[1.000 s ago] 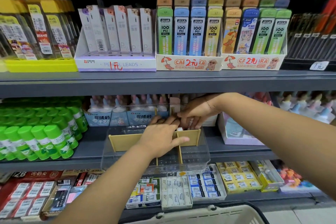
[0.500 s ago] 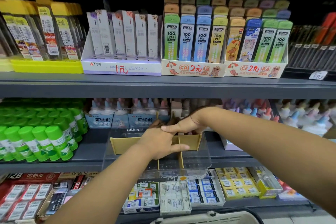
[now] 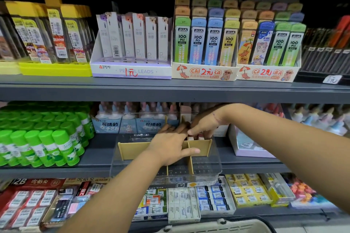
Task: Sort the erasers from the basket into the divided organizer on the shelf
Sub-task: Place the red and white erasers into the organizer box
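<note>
At frame centre, my left hand (image 3: 170,148) lies relaxed on the clear organizer (image 3: 210,168); my right hand (image 3: 205,125) pinches small erasers (image 3: 190,138) behind it.

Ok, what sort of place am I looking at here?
Most likely a stationery shop: shelves of pencil lead boxes with handwritten prices, rows of green glue sticks, and packaged erasers below.

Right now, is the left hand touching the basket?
Apart. Head view: the left hand is over the organizer on the shelf; a whole row of boxed stock separates it from the basket rim below.
</note>
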`<state>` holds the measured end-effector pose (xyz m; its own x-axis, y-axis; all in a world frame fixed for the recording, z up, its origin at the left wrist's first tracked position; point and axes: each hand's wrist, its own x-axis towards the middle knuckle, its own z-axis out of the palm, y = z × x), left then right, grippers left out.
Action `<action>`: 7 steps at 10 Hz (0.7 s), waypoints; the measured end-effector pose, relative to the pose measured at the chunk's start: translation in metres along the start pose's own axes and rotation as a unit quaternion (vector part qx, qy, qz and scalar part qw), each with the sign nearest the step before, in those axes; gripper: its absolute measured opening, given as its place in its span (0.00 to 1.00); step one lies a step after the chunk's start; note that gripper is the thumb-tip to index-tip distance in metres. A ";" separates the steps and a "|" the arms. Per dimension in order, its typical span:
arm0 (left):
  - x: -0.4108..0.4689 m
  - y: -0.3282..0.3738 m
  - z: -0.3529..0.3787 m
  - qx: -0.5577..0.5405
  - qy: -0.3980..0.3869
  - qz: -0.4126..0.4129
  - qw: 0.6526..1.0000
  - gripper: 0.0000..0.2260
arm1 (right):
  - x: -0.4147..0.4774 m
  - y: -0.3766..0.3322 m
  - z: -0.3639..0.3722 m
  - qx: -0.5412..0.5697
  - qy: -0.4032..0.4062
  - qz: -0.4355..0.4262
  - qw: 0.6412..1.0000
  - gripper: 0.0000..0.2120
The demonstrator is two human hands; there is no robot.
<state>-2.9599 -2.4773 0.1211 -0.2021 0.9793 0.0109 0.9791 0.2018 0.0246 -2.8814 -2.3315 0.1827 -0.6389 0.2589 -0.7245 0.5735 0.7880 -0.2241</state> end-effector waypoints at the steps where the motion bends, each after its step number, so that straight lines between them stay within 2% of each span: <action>1: 0.001 -0.001 0.005 -0.001 0.004 -0.003 1.000 0.40 | -0.035 -0.007 0.002 0.007 0.038 0.017 0.999 0.26; 2: 0.002 -0.001 0.006 0.001 0.017 -0.002 1.000 0.38 | -0.047 -0.004 0.005 -0.006 0.090 -0.001 0.996 0.23; 3: 0.002 -0.002 0.006 -0.004 0.010 -0.008 1.000 0.40 | -0.051 -0.002 0.014 -0.016 0.187 -0.032 0.982 0.14; 4: 0.001 -0.001 0.005 -0.010 0.012 -0.003 1.000 0.37 | -0.038 0.008 0.012 -0.043 0.285 -0.078 0.954 0.06; 6: -0.001 0.000 0.003 -0.009 0.022 0.007 1.000 0.35 | -0.025 0.018 0.005 -0.118 0.329 -0.041 0.936 0.14; 7: 0.000 0.000 0.004 -0.010 0.027 0.007 1.000 0.35 | -0.018 0.020 0.006 -0.181 0.383 -0.040 0.905 0.18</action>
<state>-2.9601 -2.4773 0.1166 -0.1903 0.9796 0.0645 0.9813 0.1877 0.0436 -2.8548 -2.3238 0.1875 -0.9188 0.3942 -0.0194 0.3920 0.9171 0.0722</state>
